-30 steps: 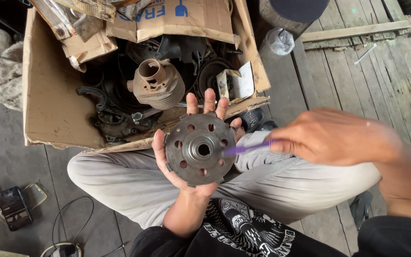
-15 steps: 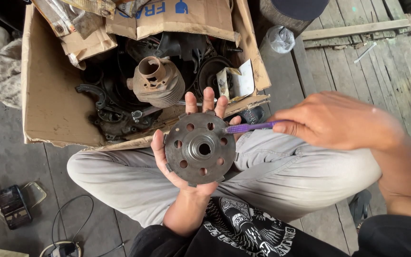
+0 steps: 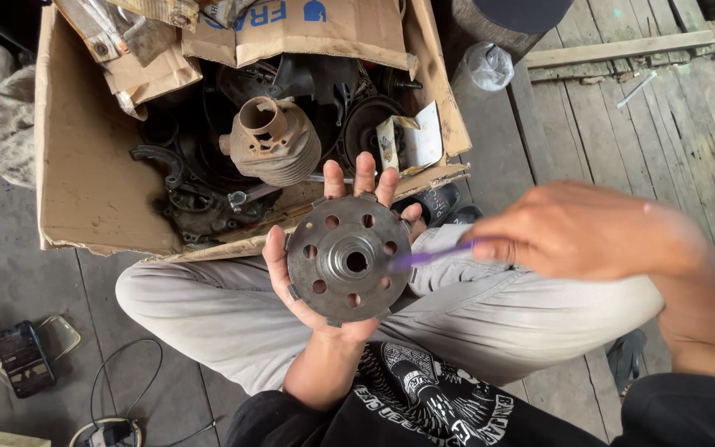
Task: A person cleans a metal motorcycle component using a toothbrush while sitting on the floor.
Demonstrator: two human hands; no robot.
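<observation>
A round grey metal disc [image 3: 346,258] with a ring of holes and a raised hub lies flat on the palm of my left hand [image 3: 324,248], fingers spread behind it. My right hand [image 3: 583,230] comes in from the right and grips a thin purple stick-like tool [image 3: 428,256]. Its tip rests on the disc's right side, near the hub. Both hands hover above my crossed legs in light grey trousers.
An open cardboard box [image 3: 84,165] of dirty engine parts, among them a finned rusty cylinder [image 3: 273,142], lies just beyond my knees. A phone [image 3: 22,358] and cables rest on the floor at lower left. Wooden planks with a plastic bag [image 3: 490,64] lie to the right.
The tip of the purple tool has slid inward across the disc, from its right rim toward the hub. The left hand keeps the disc nearly still.
</observation>
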